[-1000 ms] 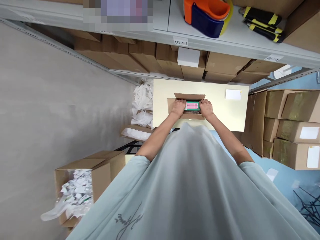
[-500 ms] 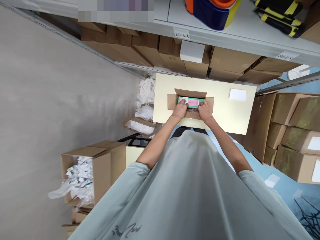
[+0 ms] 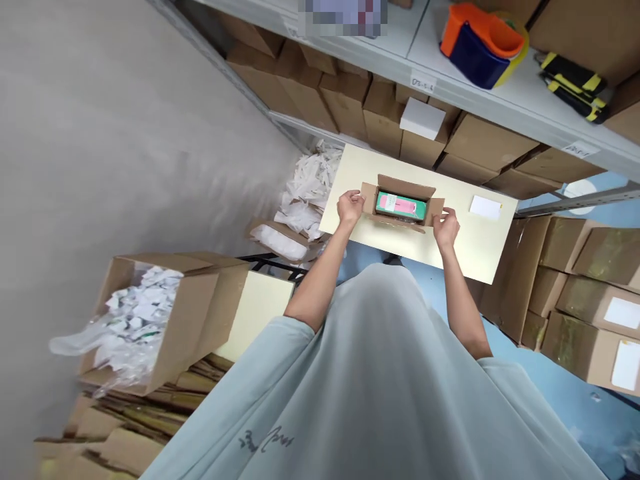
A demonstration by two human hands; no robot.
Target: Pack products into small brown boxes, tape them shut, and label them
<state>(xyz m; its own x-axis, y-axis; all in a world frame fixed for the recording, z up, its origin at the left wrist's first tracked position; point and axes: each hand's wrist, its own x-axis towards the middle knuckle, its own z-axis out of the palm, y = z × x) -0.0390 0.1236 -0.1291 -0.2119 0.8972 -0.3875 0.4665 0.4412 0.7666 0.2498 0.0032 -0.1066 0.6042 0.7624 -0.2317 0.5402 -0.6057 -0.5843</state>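
Note:
An open cardboard box [image 3: 407, 223] stands on the cream table [image 3: 465, 250], its flaps spread outward. Inside it lies a green and pink package [image 3: 399, 205] with a pale label. At the box's left end, my left hand [image 3: 351, 207] has its fingers closed on the left flap [image 3: 369, 198]. My right hand [image 3: 447, 229] pinches the right flap [image 3: 436, 211] at the other end. Neither hand touches the package.
Behind the table, a shelf [image 3: 350, 63] holds cardboard boxes, a tape dispenser [image 3: 483, 50] and yellow-black cutters [image 3: 575, 87]. A white stack [image 3: 485, 207] lies on the table's right. Paper scraps [image 3: 145, 300] fill a carton at left; more cartons [image 3: 575, 293] stand at right.
Both hands have moved outward from the package inside the box to the end flaps. The view has tilted and shifted.

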